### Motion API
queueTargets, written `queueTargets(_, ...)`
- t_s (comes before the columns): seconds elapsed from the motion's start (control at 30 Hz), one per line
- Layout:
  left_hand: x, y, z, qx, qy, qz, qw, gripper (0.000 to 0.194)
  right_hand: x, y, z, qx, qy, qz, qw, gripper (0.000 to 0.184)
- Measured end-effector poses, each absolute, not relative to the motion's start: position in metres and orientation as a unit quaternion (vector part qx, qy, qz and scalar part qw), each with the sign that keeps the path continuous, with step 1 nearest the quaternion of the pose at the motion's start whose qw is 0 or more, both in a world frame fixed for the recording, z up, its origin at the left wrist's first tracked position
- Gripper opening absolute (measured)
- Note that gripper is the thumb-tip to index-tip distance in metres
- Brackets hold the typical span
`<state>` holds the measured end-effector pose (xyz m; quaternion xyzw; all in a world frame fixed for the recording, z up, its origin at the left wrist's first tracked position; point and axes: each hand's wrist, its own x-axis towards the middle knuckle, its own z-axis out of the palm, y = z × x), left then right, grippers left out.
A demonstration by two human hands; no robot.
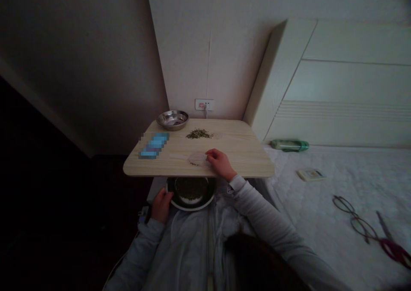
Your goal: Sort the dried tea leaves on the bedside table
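While the left hand (162, 205) clamps the rim of the dark bowl (193, 208) at 6 o'clock, off the table's (247, 154) near edge, the right hand (221, 164) reaches over that edge at 4; whether its fingertips pinch anything I cannot tell. Wood stretches from it to the right edge at 3. Crumbs (194, 164) lie just beside it at 6, herbs (199, 133) at 12, and a steel bowl (173, 126) near the far edge at 11. Beyond stand 1 socket (204, 105) at 12 and a headboard (349, 83) at 2.
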<state>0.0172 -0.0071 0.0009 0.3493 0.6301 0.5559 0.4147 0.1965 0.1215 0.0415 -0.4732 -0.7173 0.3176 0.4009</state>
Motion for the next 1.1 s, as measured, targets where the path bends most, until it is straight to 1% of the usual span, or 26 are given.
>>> queueTargets(0.23,0.0160,-0.0067,-0.0031,0.351,0.620,0.556,0.428,0.012,0.1992,0.1175,0.0431,-0.488,-0.712,0.288,0.415,0.019)
queueTargets(0.5,0.0170,-0.0068,-0.0004,0.348,0.626,0.557,0.420,0.014,0.2018,0.1148,0.0471,-0.519,-0.712,0.252,0.400,0.014)
queueTargets(0.6,0.0166,-0.0066,-0.0007,0.348,0.630,0.558,0.413,0.015,0.2016,0.1159,0.0453,-0.530,-0.711,0.239,0.397,0.015)
queueTargets(0.8,0.0175,-0.0070,0.0013,0.351,0.628,0.552,0.422,0.010,0.2005,0.1177,0.0438,-0.549,-0.698,0.228,0.400,0.016)
queueTargets(1.1,0.0183,-0.0072,0.0024,0.344,0.629,0.558,0.418,0.011,0.2004,0.1191,0.0438,-0.556,-0.689,0.221,0.408,0.018)
